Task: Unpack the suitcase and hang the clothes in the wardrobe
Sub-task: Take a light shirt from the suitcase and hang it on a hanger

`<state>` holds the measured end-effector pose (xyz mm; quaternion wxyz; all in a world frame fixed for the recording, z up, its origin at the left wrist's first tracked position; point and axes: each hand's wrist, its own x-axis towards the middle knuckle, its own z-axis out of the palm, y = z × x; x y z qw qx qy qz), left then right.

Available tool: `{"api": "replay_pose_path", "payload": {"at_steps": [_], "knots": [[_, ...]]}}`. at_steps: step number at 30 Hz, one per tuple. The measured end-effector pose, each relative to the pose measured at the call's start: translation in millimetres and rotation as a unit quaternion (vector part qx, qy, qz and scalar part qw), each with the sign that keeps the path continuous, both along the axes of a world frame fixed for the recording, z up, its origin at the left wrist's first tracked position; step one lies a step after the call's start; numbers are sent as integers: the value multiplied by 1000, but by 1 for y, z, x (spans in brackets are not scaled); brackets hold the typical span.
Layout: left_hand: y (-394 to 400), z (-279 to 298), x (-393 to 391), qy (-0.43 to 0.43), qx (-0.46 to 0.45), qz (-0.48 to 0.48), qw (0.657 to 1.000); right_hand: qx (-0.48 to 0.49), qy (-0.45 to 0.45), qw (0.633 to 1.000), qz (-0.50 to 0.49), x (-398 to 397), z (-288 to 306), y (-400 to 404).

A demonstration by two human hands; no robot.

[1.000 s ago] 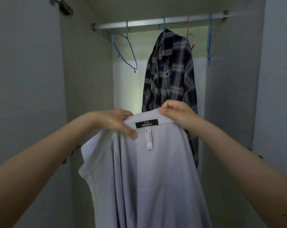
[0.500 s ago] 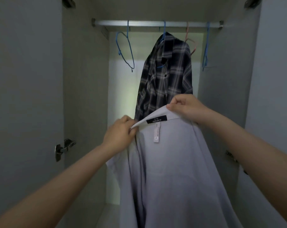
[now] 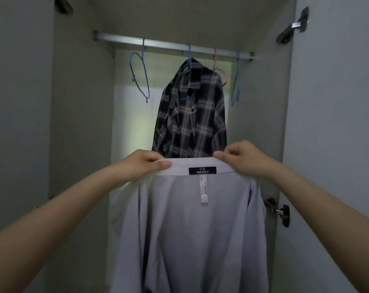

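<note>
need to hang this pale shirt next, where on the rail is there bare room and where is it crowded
The widest bare stretch of the rail lies between the empty blue hanger on the left and the plaid shirt. A shorter gap runs from that hanger to the left wall. The right end is crowded: plaid shirt, pink hanger and another blue hanger sit close together.

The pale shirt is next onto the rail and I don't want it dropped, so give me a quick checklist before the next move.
1. Left hand pinches the collar of the pale shirt: ok.
2. Right hand pinches the collar's other end: ok.
3. Collar held level and spread: ok.
4. Free hanger: the empty blue hanger hangs on the rail: ok.
5. Hanger inside the shirt: not ok, none yet.
6. Rail room beside the plaid shirt: ok.
7. Shirt buttons undone: cannot tell.
</note>
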<state>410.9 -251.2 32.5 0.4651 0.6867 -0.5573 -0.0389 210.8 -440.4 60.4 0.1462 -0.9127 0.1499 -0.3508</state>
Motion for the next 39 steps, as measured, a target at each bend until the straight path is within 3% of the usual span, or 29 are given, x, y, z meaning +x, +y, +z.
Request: {"api": "replay_pose_path", "payload": {"at_steps": [4,10,12,16,18,20,22,24,27,30,33,36,39], "knots": [[-19,8,-6,-21,-151,31,988,18,44,998,-43,-7,-1,10],[-49,24,-18,-50,-254,39,965,61,73,993,-75,-9,7,-5],[-56,28,-20,-79,-250,46,964,68,82,992,-70,-8,7,-15],[-67,35,-8,-195,-133,78,969,59,63,992,-90,-6,4,-42],[-71,42,-2,-209,-106,95,967,49,40,993,-99,-5,9,-52],[-77,54,-1,-159,-113,87,977,46,19,996,-80,-1,23,-61],[-82,67,-6,-9,-136,45,990,52,11,997,-55,6,36,-67],[-88,80,-13,149,-143,-1,978,61,-4,998,-30,17,46,-73],[-108,99,-20,272,-173,-58,945,98,-60,993,14,34,59,-87],[-139,110,-22,307,-181,-75,931,70,-188,980,-2,50,72,-113],[-171,112,-21,292,-166,-83,938,26,-339,938,-63,58,89,-139],[-198,114,-16,298,-178,-86,934,59,-462,879,-95,62,116,-156],[-223,115,-9,313,-192,-77,927,143,-504,848,-80,68,152,-172]]}}
